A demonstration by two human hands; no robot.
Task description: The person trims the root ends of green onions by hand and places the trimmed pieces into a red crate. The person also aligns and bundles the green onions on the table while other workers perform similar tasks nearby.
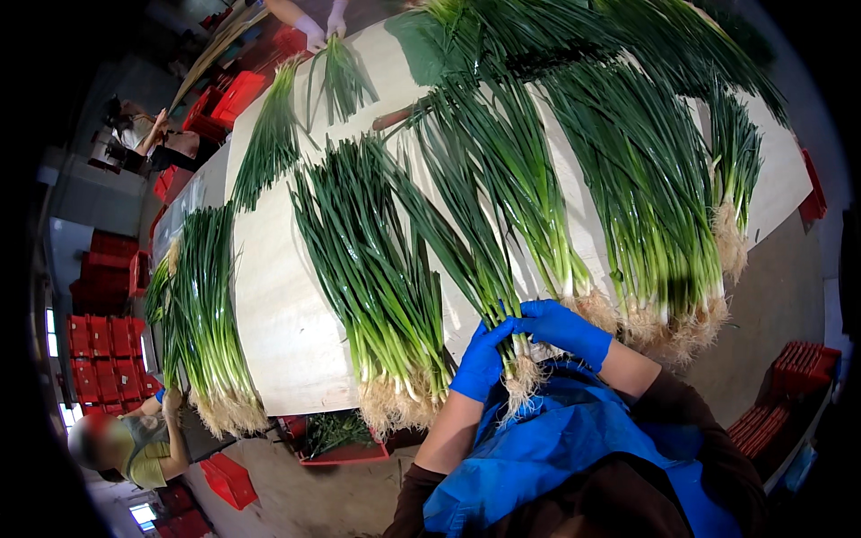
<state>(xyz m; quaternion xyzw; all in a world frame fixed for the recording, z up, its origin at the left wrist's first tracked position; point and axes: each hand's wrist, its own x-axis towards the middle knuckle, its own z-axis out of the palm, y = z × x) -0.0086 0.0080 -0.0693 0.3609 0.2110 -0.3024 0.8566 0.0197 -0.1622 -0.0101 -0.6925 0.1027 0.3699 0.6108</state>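
Between my blue-gloved hands I hold a small bunch of green onions (523, 384) near the table's front edge. My left hand (481, 360) wraps round the pale stems from the left. From the right, my right hand (567, 332) closes its fingers on the same stems. The roots hang below toward my blue apron, and the long leaves spread away over the table. Left of the held bunch lies a thick pile of green onions (368, 269). A smaller group of green onions (538, 206) rests just to its right, with a larger pile (646, 197) beyond.
The pale table (287, 314) carries more green onions (211, 314) at left. A co-worker's gloved hands (325, 34) hold a bunch at the far side. Another person (143, 444) stands at the left end. Red crates (108, 354) stand around; one below the table holds leaf scraps (336, 432).
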